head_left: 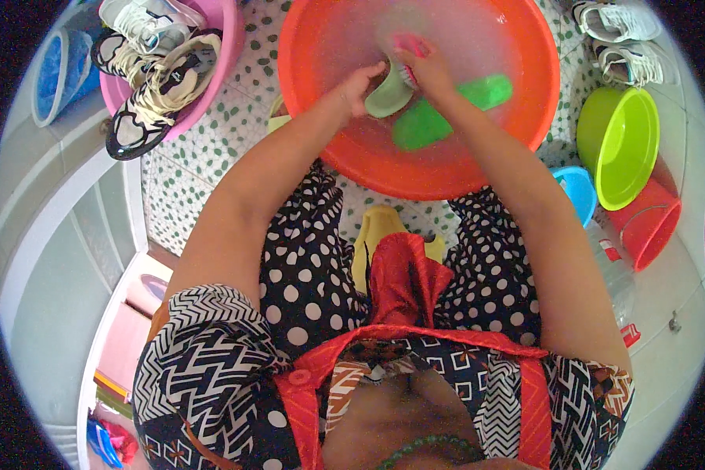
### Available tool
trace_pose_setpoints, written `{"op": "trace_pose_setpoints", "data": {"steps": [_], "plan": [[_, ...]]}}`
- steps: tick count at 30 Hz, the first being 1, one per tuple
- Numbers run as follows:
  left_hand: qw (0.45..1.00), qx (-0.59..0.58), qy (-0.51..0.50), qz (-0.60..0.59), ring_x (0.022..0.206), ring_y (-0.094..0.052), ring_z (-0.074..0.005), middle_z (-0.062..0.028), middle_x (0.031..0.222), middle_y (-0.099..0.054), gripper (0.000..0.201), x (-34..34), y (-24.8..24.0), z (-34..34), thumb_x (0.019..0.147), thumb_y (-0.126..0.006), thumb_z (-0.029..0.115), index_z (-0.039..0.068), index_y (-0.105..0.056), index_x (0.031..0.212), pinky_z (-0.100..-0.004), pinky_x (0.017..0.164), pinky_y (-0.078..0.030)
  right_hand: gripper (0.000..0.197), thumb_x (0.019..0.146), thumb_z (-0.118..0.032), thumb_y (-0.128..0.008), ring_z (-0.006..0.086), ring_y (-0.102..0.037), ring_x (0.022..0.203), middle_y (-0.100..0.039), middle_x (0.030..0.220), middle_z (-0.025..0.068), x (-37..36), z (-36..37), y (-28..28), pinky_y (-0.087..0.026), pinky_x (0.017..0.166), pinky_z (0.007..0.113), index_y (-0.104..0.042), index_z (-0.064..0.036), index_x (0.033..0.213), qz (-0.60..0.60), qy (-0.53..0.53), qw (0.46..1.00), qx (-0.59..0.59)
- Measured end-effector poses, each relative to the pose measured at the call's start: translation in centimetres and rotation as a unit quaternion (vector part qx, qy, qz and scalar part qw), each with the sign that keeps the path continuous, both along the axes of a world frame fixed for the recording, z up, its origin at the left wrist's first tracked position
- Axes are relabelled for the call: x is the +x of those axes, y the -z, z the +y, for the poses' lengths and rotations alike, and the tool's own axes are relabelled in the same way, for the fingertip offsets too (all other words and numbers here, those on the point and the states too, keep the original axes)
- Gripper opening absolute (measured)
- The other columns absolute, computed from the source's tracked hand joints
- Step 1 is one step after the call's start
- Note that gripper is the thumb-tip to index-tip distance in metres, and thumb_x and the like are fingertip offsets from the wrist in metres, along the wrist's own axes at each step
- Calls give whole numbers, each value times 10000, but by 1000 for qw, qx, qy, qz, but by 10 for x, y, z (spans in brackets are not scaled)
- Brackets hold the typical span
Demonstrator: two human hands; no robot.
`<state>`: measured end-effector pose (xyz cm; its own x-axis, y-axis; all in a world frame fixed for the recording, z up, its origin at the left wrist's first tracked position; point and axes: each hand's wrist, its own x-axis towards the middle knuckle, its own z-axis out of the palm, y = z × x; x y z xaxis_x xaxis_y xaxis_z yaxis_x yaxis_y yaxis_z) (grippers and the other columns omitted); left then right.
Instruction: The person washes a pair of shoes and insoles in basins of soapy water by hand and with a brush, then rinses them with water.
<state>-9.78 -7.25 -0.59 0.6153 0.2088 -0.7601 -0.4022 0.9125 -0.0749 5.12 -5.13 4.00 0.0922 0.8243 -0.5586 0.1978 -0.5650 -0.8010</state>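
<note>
A wide orange basin (543,86) of cloudy water stands in front of me. Over it, my left hand (360,86) grips a pale green slipper (387,98) by its edge, with the slipper's far part blurred in the water. My right hand (431,69) is closed around a pink scrub brush (409,45), its white bristles against the slipper. Just right of the slipper, a bright green slipper (423,125) lies partly under the water, below my right wrist.
At the left, a pink tub (231,47) holds several sneakers (153,102), beside a blue bin (59,78). To the right are white sneakers (630,63), a lime basin (630,149), a red bucket (652,227) and a blue container (578,192). A yellow stool (377,223) is between my legs.
</note>
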Motion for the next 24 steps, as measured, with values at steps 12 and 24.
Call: {"op": "trace_pose_setpoints", "data": {"steps": [12, 24], "plan": [[987, 90, -119, 58, 903, -539, -175, -41, 922, -587, 293, 12, 7, 5, 896, -435, 343, 110, -541, 1038, -344, 715, -452, 470, 762, -109, -663, 104, -576, 757, -607, 942, 69, -8, -40, -7, -486, 639, 245, -500, -44, 1197, 142, -19, 988, 65], [932, 320, -95, 142, 930, -555, -181, -41, 1004, -576, 318, -8, 19, -10, 881, -449, 380, 147, -530, 1082, -341, 741, -480, 466, 734, -115, -673, 123, -583, 731, -614, 936, 89, -31, -33, -34, -493, 634, 263, -524, -33, 1168, 117, 28, 993, 4]]}}
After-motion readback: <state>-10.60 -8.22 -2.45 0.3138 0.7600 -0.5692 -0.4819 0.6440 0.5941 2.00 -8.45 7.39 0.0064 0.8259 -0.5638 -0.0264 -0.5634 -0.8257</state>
